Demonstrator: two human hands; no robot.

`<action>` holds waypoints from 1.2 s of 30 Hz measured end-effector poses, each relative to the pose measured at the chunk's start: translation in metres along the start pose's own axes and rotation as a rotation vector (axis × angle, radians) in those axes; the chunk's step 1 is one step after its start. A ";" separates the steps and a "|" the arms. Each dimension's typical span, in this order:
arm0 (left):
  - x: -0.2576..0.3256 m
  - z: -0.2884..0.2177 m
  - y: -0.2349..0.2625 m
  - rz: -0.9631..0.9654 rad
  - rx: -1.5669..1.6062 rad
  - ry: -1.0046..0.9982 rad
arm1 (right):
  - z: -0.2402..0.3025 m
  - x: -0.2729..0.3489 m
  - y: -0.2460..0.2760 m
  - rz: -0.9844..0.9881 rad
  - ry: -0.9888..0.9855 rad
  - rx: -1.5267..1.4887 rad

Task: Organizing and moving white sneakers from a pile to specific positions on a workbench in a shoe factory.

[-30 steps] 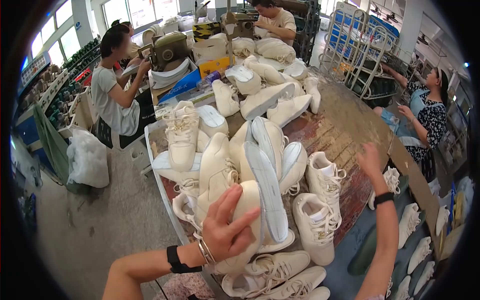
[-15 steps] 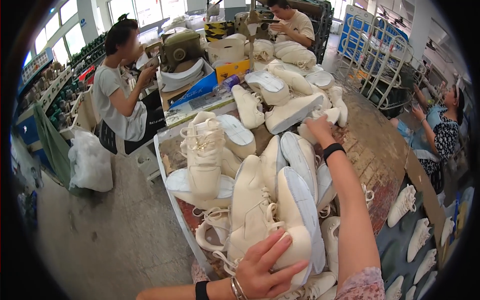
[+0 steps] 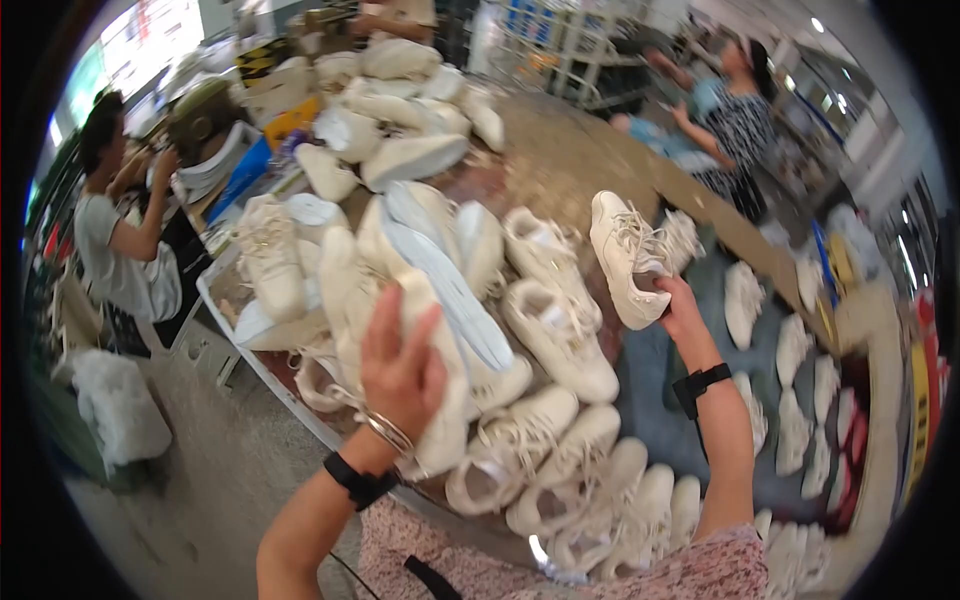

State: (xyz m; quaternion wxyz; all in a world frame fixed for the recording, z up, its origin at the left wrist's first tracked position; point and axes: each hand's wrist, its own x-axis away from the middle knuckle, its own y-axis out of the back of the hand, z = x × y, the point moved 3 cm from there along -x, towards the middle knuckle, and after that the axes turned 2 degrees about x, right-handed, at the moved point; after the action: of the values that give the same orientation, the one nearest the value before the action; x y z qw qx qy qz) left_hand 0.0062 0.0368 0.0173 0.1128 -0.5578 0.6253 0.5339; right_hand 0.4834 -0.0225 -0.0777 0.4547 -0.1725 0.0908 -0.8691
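Observation:
My left hand [image 3: 402,368] grips a cream sneaker [image 3: 432,300], sole side up, lifted over the pile at the table's near edge. My right hand [image 3: 672,296] holds a second cream sneaker [image 3: 622,258] by its heel, raised above the table's right side, laces facing right. Both wrists wear black bands. Below and between the hands lie several more cream sneakers [image 3: 556,340] heaped on the wooden table [image 3: 560,165].
A person in a grey top [image 3: 115,240] sits at the left by a machine. Another person in a patterned top [image 3: 735,120] stands at the far right. More sneakers [image 3: 400,110] pile up at the table's far end, and others lie on a lower surface at right [image 3: 800,390].
My right hand reached to the far pile and has come back right holding a sneaker. My left hand lifted its sneaker higher. The view swung right.

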 end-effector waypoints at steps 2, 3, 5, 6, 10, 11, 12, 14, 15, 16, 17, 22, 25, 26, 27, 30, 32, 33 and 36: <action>-0.002 -0.001 -0.003 0.004 -0.051 0.000 | -0.001 0.058 0.037 -0.123 0.013 0.019; -0.001 -0.003 -0.002 -0.006 -0.070 -0.023 | -0.014 0.078 0.055 -0.138 0.007 -0.008; 0.001 -0.002 -0.008 -0.011 -0.060 -0.019 | -0.045 0.103 0.091 -0.240 0.003 -0.048; 0.002 -0.002 -0.011 -0.007 -0.040 -0.006 | -0.060 0.113 0.105 -0.296 -0.011 -0.058; 0.004 -0.010 -0.014 -0.015 -0.037 -0.042 | -0.115 0.133 0.128 -0.492 0.056 -0.083; 0.005 -0.011 -0.013 -0.014 -0.042 -0.030 | -0.120 0.132 0.128 -0.492 0.060 -0.095; 0.006 -0.010 -0.012 -0.015 -0.046 -0.016 | -0.120 0.131 0.130 -0.555 0.108 0.008; 0.007 -0.011 -0.013 -0.023 -0.043 -0.030 | -0.118 0.128 0.138 -0.616 0.166 0.112; 0.008 -0.011 -0.015 -0.025 -0.036 -0.037 | -0.116 0.129 0.149 -0.628 -0.034 0.236; 0.008 -0.010 -0.017 -0.035 -0.035 -0.038 | -0.115 0.126 0.158 -0.632 -0.234 0.358; 0.012 -0.004 -0.008 -0.039 -0.073 -0.037 | -0.104 0.129 0.137 -0.475 -0.209 0.414; 0.008 -0.006 -0.002 -0.015 -0.118 -0.033 | -0.021 0.167 0.125 -0.650 0.155 1.318; 0.005 -0.007 -0.014 -0.031 -0.128 -0.048 | -0.038 0.158 0.173 -0.729 0.136 1.350; 0.004 -0.009 -0.020 -0.034 -0.119 -0.049 | -0.054 0.153 0.197 -0.671 0.049 1.154; 0.006 -0.008 -0.018 -0.029 -0.130 -0.036 | -0.063 0.148 0.187 -0.718 0.068 1.083; 0.008 -0.006 -0.010 -0.029 -0.150 -0.011 | -0.064 0.143 0.155 -0.715 -0.032 1.166; 0.007 -0.008 -0.009 -0.017 -0.140 0.001 | -0.064 0.148 0.163 -0.676 -0.008 1.163; 0.006 -0.012 -0.012 -0.028 -0.120 -0.004 | -0.069 0.151 0.188 -0.644 0.033 1.122; 0.009 -0.008 -0.004 -0.038 -0.120 -0.001 | -0.088 0.161 0.195 -0.564 0.083 1.117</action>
State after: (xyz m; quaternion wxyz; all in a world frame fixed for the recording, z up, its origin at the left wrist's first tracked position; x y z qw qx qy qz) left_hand 0.0100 0.0261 0.0117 0.0895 -0.5752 0.5813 0.5686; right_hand 0.5131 -0.2657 -0.1851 0.2255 0.1077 -0.4086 -0.8778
